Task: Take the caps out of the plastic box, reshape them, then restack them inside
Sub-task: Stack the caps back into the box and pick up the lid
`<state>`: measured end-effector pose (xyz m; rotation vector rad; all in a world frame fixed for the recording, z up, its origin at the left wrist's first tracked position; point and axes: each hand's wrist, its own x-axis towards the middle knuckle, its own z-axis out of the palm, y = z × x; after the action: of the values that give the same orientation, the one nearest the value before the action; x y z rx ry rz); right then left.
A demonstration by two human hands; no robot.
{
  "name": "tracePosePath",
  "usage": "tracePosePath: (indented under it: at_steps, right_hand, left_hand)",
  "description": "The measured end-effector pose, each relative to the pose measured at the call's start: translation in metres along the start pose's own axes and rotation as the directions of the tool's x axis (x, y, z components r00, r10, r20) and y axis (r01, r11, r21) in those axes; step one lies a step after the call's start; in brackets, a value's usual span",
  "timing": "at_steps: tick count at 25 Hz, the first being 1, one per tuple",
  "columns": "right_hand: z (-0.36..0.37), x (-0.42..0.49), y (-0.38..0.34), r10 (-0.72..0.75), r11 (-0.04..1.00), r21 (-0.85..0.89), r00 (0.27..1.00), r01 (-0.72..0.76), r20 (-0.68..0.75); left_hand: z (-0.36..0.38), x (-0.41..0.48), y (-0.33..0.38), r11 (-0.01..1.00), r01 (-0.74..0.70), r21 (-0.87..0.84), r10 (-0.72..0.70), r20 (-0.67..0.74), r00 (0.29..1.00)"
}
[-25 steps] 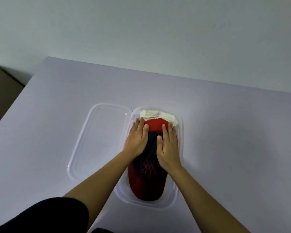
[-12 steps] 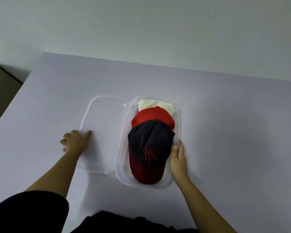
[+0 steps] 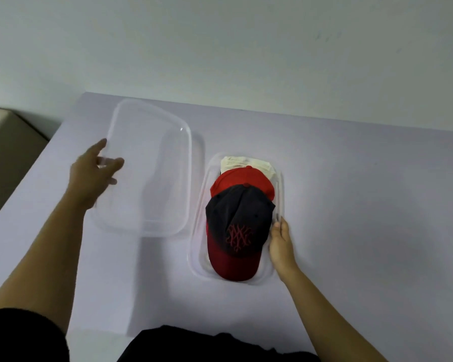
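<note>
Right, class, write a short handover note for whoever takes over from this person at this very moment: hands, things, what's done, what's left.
Left hand grips the left edge of the clear lid, held tilted above the table, left of the box.
Right hand lies open, fingers straight against the box's right wall.
Caps: all three in the box, overlapping; dark cap nearest, red cap behind it, cream cap at the far end.
Done: caps look restacked.
Left: probably just bring the lid over and close the box.
</note>
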<state>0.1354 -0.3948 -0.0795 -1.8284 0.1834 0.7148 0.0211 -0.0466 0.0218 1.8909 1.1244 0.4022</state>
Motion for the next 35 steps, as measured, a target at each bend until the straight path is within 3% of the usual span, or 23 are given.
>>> tracePosePath:
  at_steps: [2,5,7,9,12,14,18,22,28,35]
  right_hand:
    - [-0.001,0.002,-0.004,0.009,1.0,0.026,1.0,-0.01,0.025]
    - [-0.008,0.004,-0.016,-0.048,0.981,0.188,0.998,0.039,0.042]
    - [-0.012,0.002,-0.03,-0.05,0.948,0.318,0.996,0.024,0.072]
    - [-0.015,0.002,-0.036,-0.061,0.944,0.329,0.992,0.021,0.112]
    - [-0.014,0.0,-0.037,-0.076,0.981,0.189,0.991,0.054,0.112]
    - [-0.01,-0.002,-0.035,-0.085,0.996,-0.02,0.993,0.087,0.087]
    - [0.002,-0.002,-0.032,-0.164,0.96,-0.23,0.986,0.162,0.013]
    - [0.007,0.002,-0.03,-0.155,0.943,-0.304,0.987,0.138,-0.033]
    - [0.005,0.006,-0.031,-0.25,0.883,-0.431,0.963,0.186,-0.097]
    - [0.015,0.012,-0.021,-0.274,0.846,-0.515,0.943,0.141,-0.191]
  left_hand:
    - [0.001,-0.01,0.024,0.991,-0.001,-0.137,0.004,0.021,1.0]
    - [0.041,-0.047,0.044,0.953,0.061,-0.297,0.0,0.2,0.98]
    - [0.079,-0.073,0.039,0.952,0.112,-0.287,-0.011,0.33,0.944]
    - [0.112,-0.094,0.03,0.974,0.094,-0.206,-0.011,0.373,0.928]
    - [0.141,-0.11,0.013,0.994,-0.053,0.098,0.025,0.27,0.962]
    - [0.15,-0.115,0.009,0.982,-0.105,0.158,0.067,0.225,0.972]
    - [0.16,-0.114,0.002,0.946,-0.19,0.264,0.097,0.328,0.94]
    - [0.166,-0.108,-0.001,0.911,-0.184,0.369,0.056,0.332,0.942]
    - [0.17,-0.098,0.0,0.833,-0.263,0.486,0.118,0.31,0.944]
    - [0.175,-0.102,-0.005,0.81,-0.224,0.542,0.085,0.27,0.959]
